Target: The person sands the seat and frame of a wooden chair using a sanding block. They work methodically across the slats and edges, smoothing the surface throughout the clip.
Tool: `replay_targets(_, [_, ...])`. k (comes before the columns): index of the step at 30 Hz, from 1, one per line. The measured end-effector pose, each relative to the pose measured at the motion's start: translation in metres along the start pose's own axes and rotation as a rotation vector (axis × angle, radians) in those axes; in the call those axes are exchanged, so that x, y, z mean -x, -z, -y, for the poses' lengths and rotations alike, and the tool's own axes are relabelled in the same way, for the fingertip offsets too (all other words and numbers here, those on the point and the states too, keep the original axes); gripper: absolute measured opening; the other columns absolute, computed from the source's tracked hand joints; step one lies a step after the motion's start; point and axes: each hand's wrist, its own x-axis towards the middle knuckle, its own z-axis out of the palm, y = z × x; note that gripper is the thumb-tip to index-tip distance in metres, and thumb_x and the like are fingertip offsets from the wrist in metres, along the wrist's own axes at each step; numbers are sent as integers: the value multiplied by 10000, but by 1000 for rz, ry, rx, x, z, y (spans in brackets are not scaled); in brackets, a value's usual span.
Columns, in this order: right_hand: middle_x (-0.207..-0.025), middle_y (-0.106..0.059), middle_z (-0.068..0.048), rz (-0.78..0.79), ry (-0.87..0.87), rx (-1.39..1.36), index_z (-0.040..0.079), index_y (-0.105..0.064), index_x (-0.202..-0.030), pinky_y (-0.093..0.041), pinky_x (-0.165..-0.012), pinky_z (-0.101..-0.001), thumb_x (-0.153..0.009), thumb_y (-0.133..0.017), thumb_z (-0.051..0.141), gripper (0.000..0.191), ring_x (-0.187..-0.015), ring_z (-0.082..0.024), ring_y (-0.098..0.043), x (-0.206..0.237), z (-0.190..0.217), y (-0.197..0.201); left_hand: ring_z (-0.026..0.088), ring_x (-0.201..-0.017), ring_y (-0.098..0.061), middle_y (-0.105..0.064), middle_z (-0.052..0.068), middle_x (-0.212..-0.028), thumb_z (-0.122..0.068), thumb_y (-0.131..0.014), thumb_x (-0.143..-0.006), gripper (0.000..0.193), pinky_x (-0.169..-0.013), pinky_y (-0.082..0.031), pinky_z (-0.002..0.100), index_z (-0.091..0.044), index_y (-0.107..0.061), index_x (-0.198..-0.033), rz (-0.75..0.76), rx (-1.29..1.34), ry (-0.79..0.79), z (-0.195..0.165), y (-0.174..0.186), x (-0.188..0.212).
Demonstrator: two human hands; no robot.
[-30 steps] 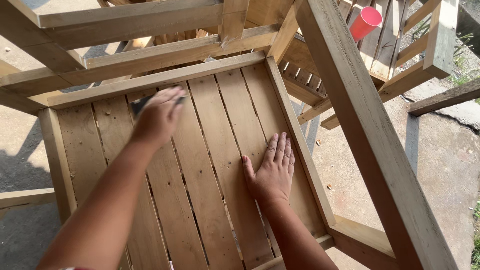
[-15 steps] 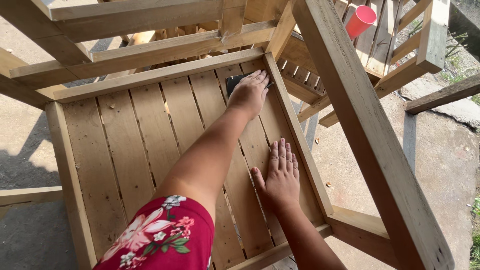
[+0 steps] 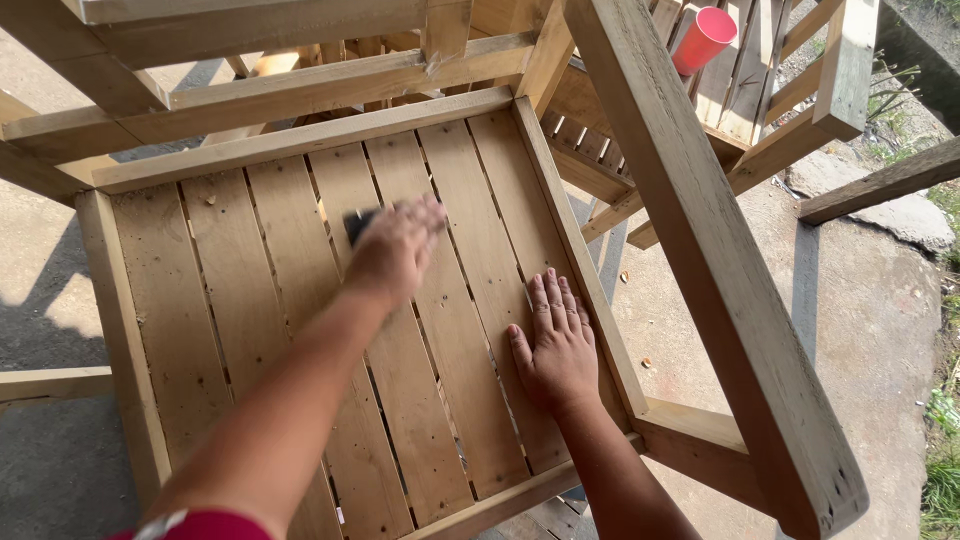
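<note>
- Slatted wooden panel (image 3: pixel 250 300) lies framed by rails, among other timber pieces.
- Left hand (image 3: pixel 392 250), blurred, presses a dark sanding block (image 3: pixel 358 224) onto the middle slats, fingers curled over it.
- Right hand (image 3: pixel 556 345) lies flat near the right rail, fingers spread, holding nothing.
- Red cup (image 3: pixel 704 40) sits well apart, top right.

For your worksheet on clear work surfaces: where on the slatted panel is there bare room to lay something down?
Bare slats lie between the left frame rail and the left hand. Crowded: the right side, where the right hand lies flat.
</note>
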Motion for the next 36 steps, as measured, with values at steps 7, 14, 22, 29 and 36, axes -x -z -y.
replay_targets(7, [-1621,-414,-179,-124,-29,-639,92,-291,-1622,-317,-1218,-428,-1036,-440,414,686,-1480,-356,-411,5,-14,3,271,-1412,-515,-599,128,-1471,-150,-542,-1031,357,-1196,-366,418,-67,-648,-1362,-142,47,80,19,-9,-30])
replay_targets(14, [-1635,-398,-205,-143,-2,-683,74,-278,-1626,-300,-1217,-439,-1040,-437,442,711,-1502,-380,-384,5,-15,6,267,-1421,-477,-558,133,-1502,-99,-565,-874,528,-1176,-313,456,-34,-584,-1397,189,350,-283,-110,0,99])
replay_targets(22, [-1690,-343,-175,-170,-15,-983,29,-237,-1637,-208,-1274,-409,-1044,-461,503,791,-1594,-303,-283,12,-14,8,249,-1434,-478,-559,104,-1507,-161,-526,-1040,374,-1224,-330,397,-88,-625,-1394,-17,150,-16,1,-6,-97])
replay_targets(29, [-1719,-247,-214,-235,50,-1162,-3,-182,-1645,-123,-1302,-422,-1067,-498,398,771,-1623,-319,-183,12,-18,-1,277,-1369,-473,-534,165,-1500,-182,-531,-948,545,-1195,-302,466,-6,-539,-1463,224,45,-244,-92,-24,-3])
replay_targets(36, [-1725,-224,-231,-259,42,-1255,-11,-167,-1645,-106,-1311,-418,-1087,-472,323,719,-1633,-321,-163,14,-20,-3,253,-1383,-513,-570,108,-1490,-111,-575,-872,527,-1163,-370,420,-73,-616,-1396,149,246,-378,-91,-27,-1])
